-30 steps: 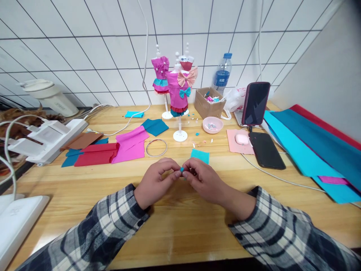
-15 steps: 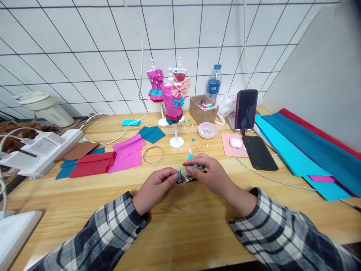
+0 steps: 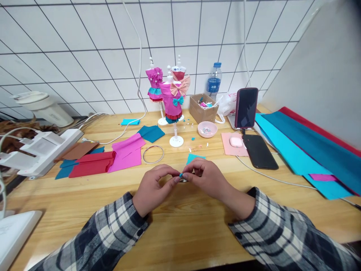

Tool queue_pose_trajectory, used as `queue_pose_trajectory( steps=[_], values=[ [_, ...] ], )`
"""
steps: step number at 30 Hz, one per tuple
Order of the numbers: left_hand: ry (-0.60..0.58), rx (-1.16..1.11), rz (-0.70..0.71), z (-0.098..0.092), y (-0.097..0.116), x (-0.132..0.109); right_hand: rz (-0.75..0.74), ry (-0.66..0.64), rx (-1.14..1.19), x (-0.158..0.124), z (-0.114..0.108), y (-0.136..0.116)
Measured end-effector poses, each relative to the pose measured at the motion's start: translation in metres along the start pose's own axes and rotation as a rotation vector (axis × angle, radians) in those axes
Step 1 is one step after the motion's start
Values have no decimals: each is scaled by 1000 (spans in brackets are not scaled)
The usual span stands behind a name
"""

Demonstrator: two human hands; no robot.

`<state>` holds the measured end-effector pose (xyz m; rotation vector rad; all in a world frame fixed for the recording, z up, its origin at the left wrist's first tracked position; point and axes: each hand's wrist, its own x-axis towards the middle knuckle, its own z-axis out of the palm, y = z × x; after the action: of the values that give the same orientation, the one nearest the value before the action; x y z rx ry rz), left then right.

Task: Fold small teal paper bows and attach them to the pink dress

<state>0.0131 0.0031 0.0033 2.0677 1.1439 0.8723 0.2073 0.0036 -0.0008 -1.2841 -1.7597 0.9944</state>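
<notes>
- In the head view, the cardboard box (image 3: 200,114) stood uncovered near the wall, holding colourful scraps (image 3: 207,105).
- The pink bowl (image 3: 207,135), just in front of it, held small shiny bits (image 3: 206,130) at its bottom.
- The capped bottle (image 3: 213,83) stood upright behind the box; the lidded tumbler (image 3: 47,109) leaned at the far left, its contents hidden.
- Above the tabletop (image 3: 180,226), the small blue piece (image 3: 181,175) sat between both hands.
- The left hand (image 3: 153,188) angled inward, thumb and forefinger pinching it.
- The right hand (image 3: 211,178) mirrored this, its fingers pinching the piece's other side.
</notes>
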Motion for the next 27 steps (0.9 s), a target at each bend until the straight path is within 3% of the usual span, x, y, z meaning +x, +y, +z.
queue_pose_trajectory(
  steps=[5,14,21,24,27],
  values=[
    [69,41,15,2,3,-1,-28,3,-24,-1,2,-1],
    [173,-321,-288,10,1,-1,110,14,201,0,17,5],
    [206,-451,-369,14,2,-2,89,-2,158,-3,17,0],
    [241,-498,-393,13,-3,-1,37,-15,73,-1,8,1],
    [279,-570,-428,13,-8,0,-85,126,-218,6,-13,9]
  ],
)
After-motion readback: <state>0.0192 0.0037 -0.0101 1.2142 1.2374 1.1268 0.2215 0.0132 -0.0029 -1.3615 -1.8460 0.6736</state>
